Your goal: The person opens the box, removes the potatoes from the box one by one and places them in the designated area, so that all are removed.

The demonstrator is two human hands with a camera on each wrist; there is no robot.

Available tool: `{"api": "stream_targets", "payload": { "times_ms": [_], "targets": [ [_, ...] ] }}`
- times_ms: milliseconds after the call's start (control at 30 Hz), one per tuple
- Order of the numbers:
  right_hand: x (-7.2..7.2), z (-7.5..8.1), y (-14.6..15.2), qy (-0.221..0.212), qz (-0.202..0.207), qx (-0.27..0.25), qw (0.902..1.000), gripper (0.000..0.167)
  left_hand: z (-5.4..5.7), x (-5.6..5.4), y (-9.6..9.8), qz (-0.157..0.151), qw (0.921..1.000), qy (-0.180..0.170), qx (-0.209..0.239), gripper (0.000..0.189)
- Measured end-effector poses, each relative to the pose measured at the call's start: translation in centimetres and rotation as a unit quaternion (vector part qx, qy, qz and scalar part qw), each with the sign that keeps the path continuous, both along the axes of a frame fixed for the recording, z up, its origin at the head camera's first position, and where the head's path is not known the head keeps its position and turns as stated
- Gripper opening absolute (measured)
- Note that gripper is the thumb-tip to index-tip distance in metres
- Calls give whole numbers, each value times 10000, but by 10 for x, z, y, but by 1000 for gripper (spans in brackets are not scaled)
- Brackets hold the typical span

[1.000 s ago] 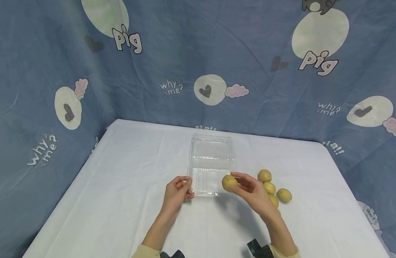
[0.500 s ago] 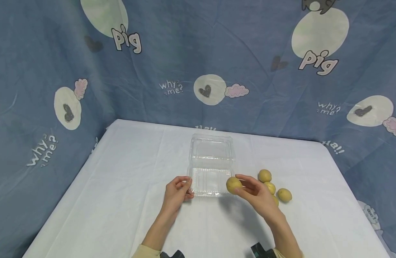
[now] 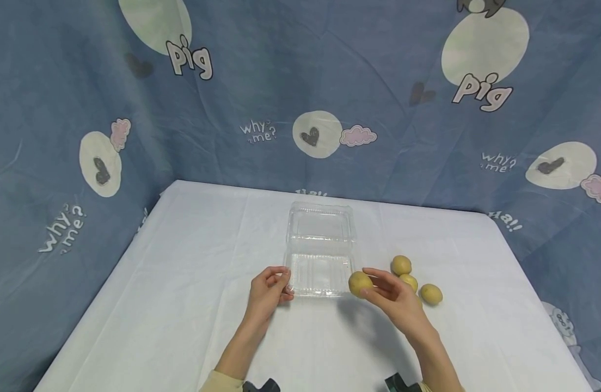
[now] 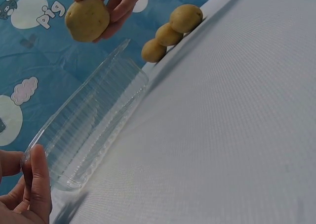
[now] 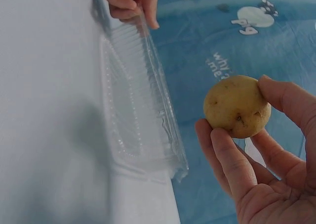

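Observation:
A clear plastic clamshell box [image 3: 320,272] lies open on the table, its lid folded back toward the wall. My left hand [image 3: 268,291] pinches the box's left rim between thumb and fingers; the left wrist view shows the thumb [image 4: 39,179] on the near side of that rim. In my right hand [image 3: 396,299] I hold a yellowish potato [image 5: 237,106] by the fingertips, raised at the box's right front corner. Small dark eyes mark its skin. More potatoes [image 3: 431,294] rest on the table to the right, one of them mostly hidden behind my right hand.
A white cloth [image 3: 192,261] covers the table. Behind it and at the sides hangs a blue printed curtain [image 3: 222,109]. Dark wrist mounts [image 3: 262,385] show at the bottom edge of the head view.
My right hand has moved a little to the right and toward me with the potato, from over the box to its right front corner. The left hand stays on the rim.

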State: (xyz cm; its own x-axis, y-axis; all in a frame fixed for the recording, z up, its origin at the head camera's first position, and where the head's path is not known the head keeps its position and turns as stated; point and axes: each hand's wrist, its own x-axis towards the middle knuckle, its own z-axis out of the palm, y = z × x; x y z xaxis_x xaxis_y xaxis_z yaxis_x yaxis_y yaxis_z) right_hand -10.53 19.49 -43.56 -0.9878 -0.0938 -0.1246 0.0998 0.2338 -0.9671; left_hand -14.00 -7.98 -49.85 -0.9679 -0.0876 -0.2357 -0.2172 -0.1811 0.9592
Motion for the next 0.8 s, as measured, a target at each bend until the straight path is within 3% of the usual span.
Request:
{"api": "stream_targets", "payload": {
  "times_ms": [367, 800],
  "targets": [
    [8, -6, 5, 221, 32, -60, 9997, 49, -2, 0, -2, -149, 9997, 151, 139, 31],
    [17, -16, 12, 360, -75, -202, 9991, 47, -1, 1, -1, -116, 9997, 148, 160, 29]
  ]
}}
